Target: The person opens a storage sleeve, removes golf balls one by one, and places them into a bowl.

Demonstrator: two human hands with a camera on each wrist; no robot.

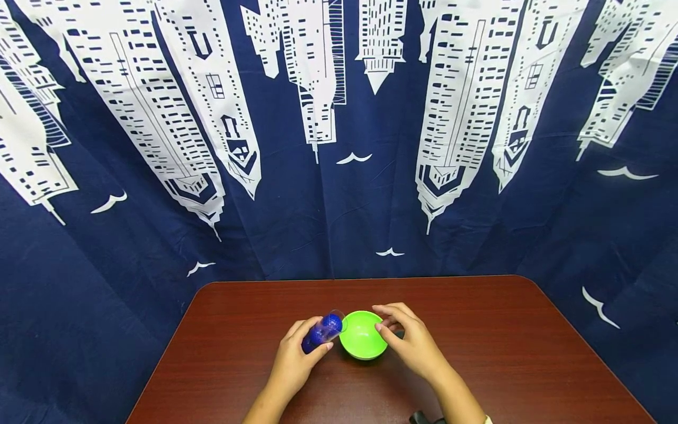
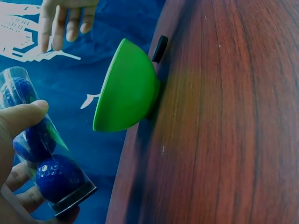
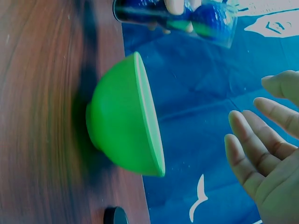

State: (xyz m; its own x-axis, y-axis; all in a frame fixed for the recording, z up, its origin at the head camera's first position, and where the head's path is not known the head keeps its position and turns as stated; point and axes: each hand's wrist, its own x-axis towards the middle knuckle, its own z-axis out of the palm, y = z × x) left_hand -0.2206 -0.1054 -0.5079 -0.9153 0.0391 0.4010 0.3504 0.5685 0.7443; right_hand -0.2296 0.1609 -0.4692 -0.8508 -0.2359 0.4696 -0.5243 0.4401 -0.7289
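My left hand [image 1: 293, 356] grips a clear plastic tube [image 2: 58, 140] with dimpled blue golf balls [image 2: 58, 177] inside and a black cap at its lower end. The tube tilts, its clear upper end pointing right, at the left rim of a bright green bowl [image 1: 362, 335]. Upright on the table, the bowl stands between both hands. To its right hovers my right hand [image 1: 415, 341], fingers spread and loosely bent, holding nothing; in the right wrist view its fingers [image 3: 252, 144] stay apart from the bowl.
A small round black lid [image 3: 115, 215] lies on the brown wooden table [image 1: 238, 330] close to the bowl, on the right-hand side. Behind the table hangs a dark blue cloth [image 1: 296, 235] with white buildings and birds. Something black [image 1: 421, 418] shows by the right forearm.
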